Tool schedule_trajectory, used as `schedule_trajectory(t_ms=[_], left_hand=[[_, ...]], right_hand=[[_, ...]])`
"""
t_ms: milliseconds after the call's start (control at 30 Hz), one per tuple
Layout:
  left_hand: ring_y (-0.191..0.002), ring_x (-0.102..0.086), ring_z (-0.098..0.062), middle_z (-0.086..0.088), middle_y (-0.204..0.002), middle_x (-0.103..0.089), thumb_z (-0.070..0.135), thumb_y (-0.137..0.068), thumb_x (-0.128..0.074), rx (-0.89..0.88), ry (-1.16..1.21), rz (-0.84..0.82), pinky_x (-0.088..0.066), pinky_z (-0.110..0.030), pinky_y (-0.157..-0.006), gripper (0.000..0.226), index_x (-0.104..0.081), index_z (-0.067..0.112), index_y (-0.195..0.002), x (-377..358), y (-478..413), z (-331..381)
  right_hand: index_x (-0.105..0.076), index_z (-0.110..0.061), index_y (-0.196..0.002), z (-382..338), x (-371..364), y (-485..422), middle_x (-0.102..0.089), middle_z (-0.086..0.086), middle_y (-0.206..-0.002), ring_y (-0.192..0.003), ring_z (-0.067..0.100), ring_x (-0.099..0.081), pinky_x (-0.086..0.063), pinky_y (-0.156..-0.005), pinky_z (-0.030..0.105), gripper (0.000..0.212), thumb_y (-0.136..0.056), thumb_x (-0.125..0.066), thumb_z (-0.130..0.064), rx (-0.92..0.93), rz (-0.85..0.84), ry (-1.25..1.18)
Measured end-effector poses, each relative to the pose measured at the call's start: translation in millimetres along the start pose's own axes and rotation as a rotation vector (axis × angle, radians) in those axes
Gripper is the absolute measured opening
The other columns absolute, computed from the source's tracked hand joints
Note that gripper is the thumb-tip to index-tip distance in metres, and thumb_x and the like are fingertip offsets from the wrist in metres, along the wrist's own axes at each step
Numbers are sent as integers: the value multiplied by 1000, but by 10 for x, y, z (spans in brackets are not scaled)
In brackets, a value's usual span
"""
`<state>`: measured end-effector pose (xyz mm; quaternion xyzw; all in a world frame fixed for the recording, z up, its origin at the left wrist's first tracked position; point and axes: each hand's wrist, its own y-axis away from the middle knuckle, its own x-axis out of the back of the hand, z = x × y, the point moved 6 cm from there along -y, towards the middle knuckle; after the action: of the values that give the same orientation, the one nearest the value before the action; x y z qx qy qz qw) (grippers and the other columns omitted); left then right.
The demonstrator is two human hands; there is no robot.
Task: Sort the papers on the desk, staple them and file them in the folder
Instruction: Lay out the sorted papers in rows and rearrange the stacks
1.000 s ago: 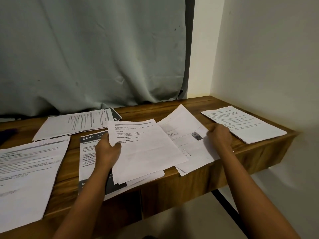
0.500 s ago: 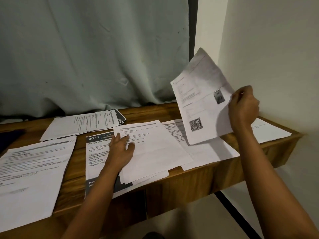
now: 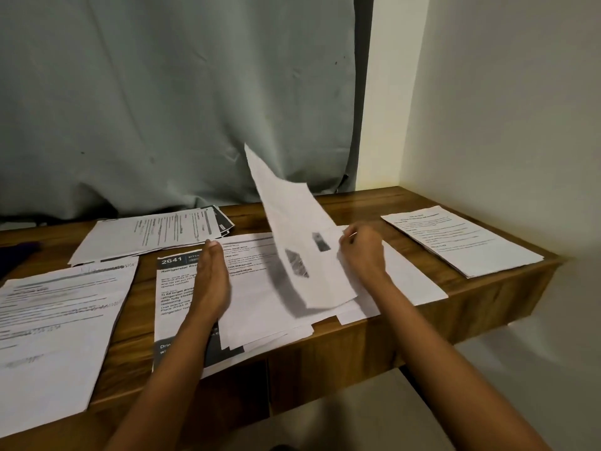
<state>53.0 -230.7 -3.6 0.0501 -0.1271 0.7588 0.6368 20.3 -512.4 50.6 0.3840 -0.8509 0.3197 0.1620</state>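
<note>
A white sheet (image 3: pixel 294 229) with a small photo and a blurred square code stands tilted over the middle stack of papers (image 3: pixel 257 301), its lower edge near the stack. My right hand (image 3: pixel 362 250) pinches this sheet at its right edge. With straight fingers, my left hand (image 3: pixel 211 278) rests edge-on at the left side of that stack. Under the stack lies a leaflet headed 2641 (image 3: pixel 172 288). No stapler or folder shows in the head view.
More papers lie on the wooden desk (image 3: pixel 374 340): a pile at the left front (image 3: pixel 55 327), a pile at the back left (image 3: pixel 153 234), one sheet set at the right end (image 3: pixel 461 242). A grey curtain hangs behind, a wall stands at the right.
My right hand lifted the photo sheet from the desk, held it up at the right, then swung it down and left over the middle stack. My left hand straightened beside the stack.
</note>
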Motion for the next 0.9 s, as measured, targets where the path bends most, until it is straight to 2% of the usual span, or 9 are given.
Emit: schedule_trajectory(t_ms=[133,200,267,300,400,500,600,767,900], left_hand=[[-134,-40,-27,-1,-146,-43,88,-73,-5,19,68,10,-28,-53,-112,92,-35,36,-143,24,-78,-66],[-127,-46,-26,-1,-141,-48,85,-77,-16,39,111,-10,-33,-51,-109,80,-38,38,-138,11,-6,10],[-129,-42,-23,-1,-145,-41,61,-93,-39,-30,101,-8,-33,-41,-107,63,-27,31,-147,6,45,83],[-129,-42,-22,-1,-144,-40,44,-94,-52,-69,70,-10,-35,-37,-103,63,-24,26,-148,2,70,112],[-132,-39,-28,-8,-149,-35,16,-81,-74,-121,-145,-5,-36,-41,-106,87,-21,18,-149,18,35,55],[-138,-30,-30,-11,-152,-29,8,-75,-77,-112,-285,21,-32,-46,-111,99,-15,16,-152,40,-16,9],[-140,-26,-28,-10,-153,-27,5,-75,-76,-125,-301,43,-28,-43,-113,98,-16,14,-152,37,-17,15],[-137,-31,-29,-11,-149,-33,-2,-76,-73,-140,-296,113,-34,-44,-110,91,-21,13,-150,86,-8,30],[-122,-50,-31,-11,-134,-50,-8,-79,-67,-178,-247,176,-50,-45,-93,73,-36,15,-141,139,-3,37]], right_hand=[[-58,-4,-107,-57,-291,173,-64,13,-106,-95,25,-61,-44,-72,25,15,-93,-55,-9,17,-126,93],[-57,-3,-108,-86,-361,236,-63,14,-106,-95,27,-61,-43,-70,26,15,-93,-54,-7,48,-163,117],[-58,-2,-104,-95,-414,272,-63,15,-103,-89,26,-61,-45,-67,27,13,-92,-54,-6,85,-199,120],[-59,-1,-102,-86,-429,270,-63,14,-101,-85,24,-60,-45,-66,26,12,-92,-54,-6,92,-222,112],[-64,-2,-98,30,-336,158,-66,12,-99,-88,21,-61,-51,-73,29,14,-91,-56,-12,72,-223,117],[-60,-4,-115,375,-25,-105,-59,16,-118,-111,32,-52,-44,-91,39,31,-91,-57,-24,-31,-64,374],[-49,-6,-130,844,280,-266,-43,19,-136,-126,36,-37,-33,-103,43,55,-86,-61,-38,-321,-80,597],[-48,-8,-129,1147,404,-383,-41,16,-139,-128,34,-37,-35,-106,43,70,-78,-69,-51,-432,-196,610],[-51,-7,-125,1120,451,-423,-54,14,-129,-119,32,-49,-42,-99,41,64,-77,-72,-44,-395,-219,603]])
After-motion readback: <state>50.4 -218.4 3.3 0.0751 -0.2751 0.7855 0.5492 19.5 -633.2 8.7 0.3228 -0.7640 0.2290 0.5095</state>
